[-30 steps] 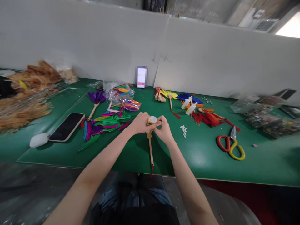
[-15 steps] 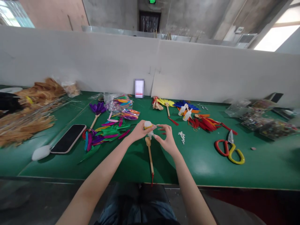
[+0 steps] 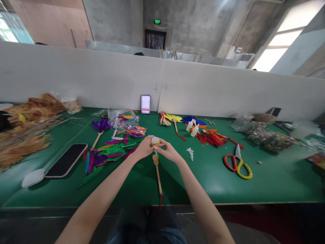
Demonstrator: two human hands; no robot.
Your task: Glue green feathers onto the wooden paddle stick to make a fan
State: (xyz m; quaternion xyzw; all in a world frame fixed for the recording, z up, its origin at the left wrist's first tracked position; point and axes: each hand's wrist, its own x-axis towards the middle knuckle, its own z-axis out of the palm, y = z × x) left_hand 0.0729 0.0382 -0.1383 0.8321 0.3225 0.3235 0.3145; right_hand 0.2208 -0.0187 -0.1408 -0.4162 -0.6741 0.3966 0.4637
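My left hand (image 3: 144,148) is closed around a small white glue bottle (image 3: 155,140) with a yellow band, held tipped with its nozzle down. The fingers of my right hand (image 3: 169,151) are closed on the same bottle from the other side, and they partly hide it. Just below the nozzle lies a wooden stick (image 3: 158,174) with a broad rounded head; a red cord (image 3: 160,200) hangs from its near end at the table edge. Whether the nozzle touches the wood I cannot tell.
Colourful feathers (image 3: 114,149) and a black phone (image 3: 67,161) lie to the left. Right of my hands are white beads (image 3: 190,153), two more glue bottles (image 3: 195,130), red feathers (image 3: 214,137) and scissors (image 3: 237,164). A white partition (image 3: 114,81) stands behind.
My right hand has closed in from the right, its fingers now on the glue bottle. The whole view has tilted up and shifted slightly.
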